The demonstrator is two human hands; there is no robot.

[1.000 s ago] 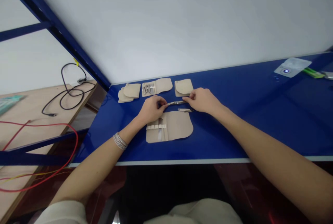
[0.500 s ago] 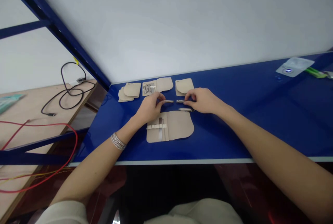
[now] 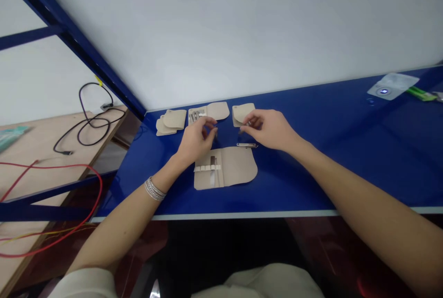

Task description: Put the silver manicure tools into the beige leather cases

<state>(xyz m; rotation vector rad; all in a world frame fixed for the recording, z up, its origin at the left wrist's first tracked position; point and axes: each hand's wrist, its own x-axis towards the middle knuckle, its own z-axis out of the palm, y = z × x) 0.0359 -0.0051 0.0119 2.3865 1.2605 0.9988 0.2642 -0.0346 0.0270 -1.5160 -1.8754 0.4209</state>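
Observation:
My left hand [image 3: 196, 140] is closed in a pinch above the left side of the open beige pouch, on a small metal manicure tool mostly hidden by the fingers. Opposite it, my right hand [image 3: 273, 128] pinches a small nail clipper, of which only a bit of metal shows. Another nail clipper [image 3: 246, 145] lies on the blue table just below the right fingers. The open beige pouch [image 3: 239, 166] is spread flat nearer me, with slim metal tools [image 3: 212, 171] tucked under its elastic strap on the left half.
Behind the hands lie a second open pouch [image 3: 218, 110] holding several metal tools, folded pouches [image 3: 176, 119] at left and a folded pouch [image 3: 243, 112] at right. A clear plastic package [image 3: 393, 86] lies far right. Black cable [image 3: 81, 127] rests on the wooden table at left.
Both hands have lifted slightly, and the metal pieces in their fingers have turned and are now mostly hidden. The pouches and the loose clipper stay in place.

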